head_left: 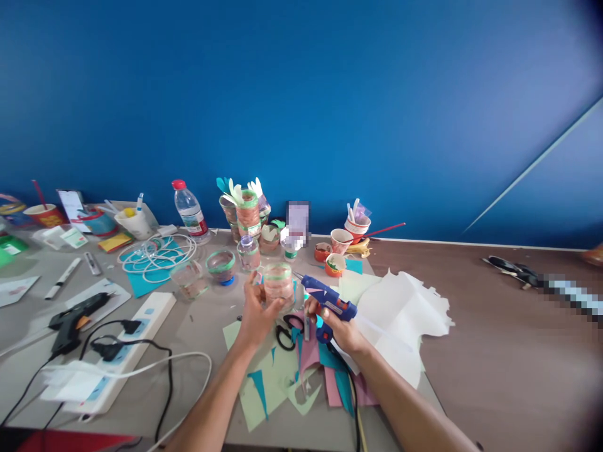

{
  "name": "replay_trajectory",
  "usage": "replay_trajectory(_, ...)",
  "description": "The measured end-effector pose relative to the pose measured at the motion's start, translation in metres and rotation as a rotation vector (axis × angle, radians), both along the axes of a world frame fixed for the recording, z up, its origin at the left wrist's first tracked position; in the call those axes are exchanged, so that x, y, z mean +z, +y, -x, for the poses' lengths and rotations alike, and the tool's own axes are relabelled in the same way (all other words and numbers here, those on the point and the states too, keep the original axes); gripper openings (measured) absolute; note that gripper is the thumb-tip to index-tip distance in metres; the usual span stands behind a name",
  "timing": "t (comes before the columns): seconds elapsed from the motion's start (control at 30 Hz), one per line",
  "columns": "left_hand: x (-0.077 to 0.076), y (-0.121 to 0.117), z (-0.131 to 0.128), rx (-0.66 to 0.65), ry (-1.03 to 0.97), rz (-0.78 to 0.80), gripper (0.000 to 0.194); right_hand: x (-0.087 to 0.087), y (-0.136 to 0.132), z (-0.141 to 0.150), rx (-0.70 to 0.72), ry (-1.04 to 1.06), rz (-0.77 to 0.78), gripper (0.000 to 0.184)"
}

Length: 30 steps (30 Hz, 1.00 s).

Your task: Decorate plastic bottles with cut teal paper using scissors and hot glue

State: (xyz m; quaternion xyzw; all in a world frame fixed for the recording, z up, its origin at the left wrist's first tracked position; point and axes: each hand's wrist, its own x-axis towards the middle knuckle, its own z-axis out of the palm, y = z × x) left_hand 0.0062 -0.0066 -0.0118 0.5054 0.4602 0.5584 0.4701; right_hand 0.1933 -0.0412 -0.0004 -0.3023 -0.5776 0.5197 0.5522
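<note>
My left hand point(258, 309) is closed around a clear plastic cup point(277, 285) with a green band near its rim and pinkish wrapping. In my right hand point(340, 326) is a blue hot glue gun point(328, 296), its nozzle pointing left, close to the cup's upper right side. The fingers wrap around the gun's handle. Black-handled scissors point(285, 338) lie below the cup among pink, teal and pale green paper scraps point(258, 390). A small purple-capped bottle piece point(247, 252) and a similar banded cup point(220, 267) stand behind my left hand.
On the left are a white power strip point(146, 333), a black glue gun point(78, 320) and a coiled white cable point(157, 256). A water bottle point(190, 210) and a decorated container point(248, 213) stand along the blue wall. Crumpled white paper point(400, 314) and paper cups point(340, 240) are on the right.
</note>
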Motion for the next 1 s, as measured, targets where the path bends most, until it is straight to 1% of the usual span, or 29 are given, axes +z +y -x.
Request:
replay_trajectory(0.03, 0.002, 0.000, 0.000, -0.051, -0.044, 0.002, 0.075, 0.000, 0.000, 0.000, -0.005, 0.000, 0.007, 0.039)
replay_trajectory(0.1, 0.005, 0.002, 0.000, -0.114, -0.105, 0.002, 0.065, -0.001, 0.001, 0.000, -0.016, 0.005, 0.015, 0.040)
replay_trajectory(0.17, 0.007, 0.003, 0.001, -0.122, -0.121, 0.015, 0.049, -0.002, 0.001, -0.001, -0.020, 0.005, 0.017, 0.039)
replay_trajectory(0.23, 0.008, 0.005, 0.002, -0.094, -0.125, 0.050, 0.040, -0.004, 0.002, -0.001, -0.018, 0.006, 0.019, 0.039)
replay_trajectory(0.3, 0.007, 0.007, 0.004, -0.041, -0.149, 0.098, 0.041, -0.005, 0.002, -0.001, -0.020, 0.002, 0.023, 0.040)
replay_trajectory(0.37, 0.005, 0.007, 0.005, 0.001, -0.206, 0.126, 0.048, -0.004, 0.002, -0.001, -0.031, -0.004, 0.021, 0.040)
replay_trajectory(0.43, 0.003, 0.007, 0.005, 0.004, -0.258, 0.144, 0.057, -0.003, 0.001, 0.000, -0.033, -0.011, 0.010, 0.040)
replay_trajectory(0.53, 0.001, 0.004, 0.003, -0.081, -0.286, 0.168, 0.061, -0.003, 0.001, 0.000, -0.054, -0.038, -0.024, 0.039)
replay_trajectory(0.63, 0.001, 0.002, 0.000, -0.140, -0.322, 0.170, 0.061, -0.008, 0.003, -0.001, -0.143, -0.061, -0.049, 0.035)
replay_trajectory(0.73, 0.001, 0.002, -0.002, -0.172, -0.375, 0.175, 0.058, -0.014, 0.005, -0.002, -0.208, -0.013, -0.023, 0.033)
replay_trajectory(0.9, 0.003, 0.000, -0.001, -0.284, -0.406, 0.219, 0.045, -0.012, 0.006, 0.000, -0.154, 0.082, 0.002, 0.036)
replay_trajectory(1.0, 0.006, -0.002, -0.001, -0.301, -0.430, 0.226, 0.040, -0.010, 0.006, 0.001, -0.104, 0.080, 0.019, 0.038)
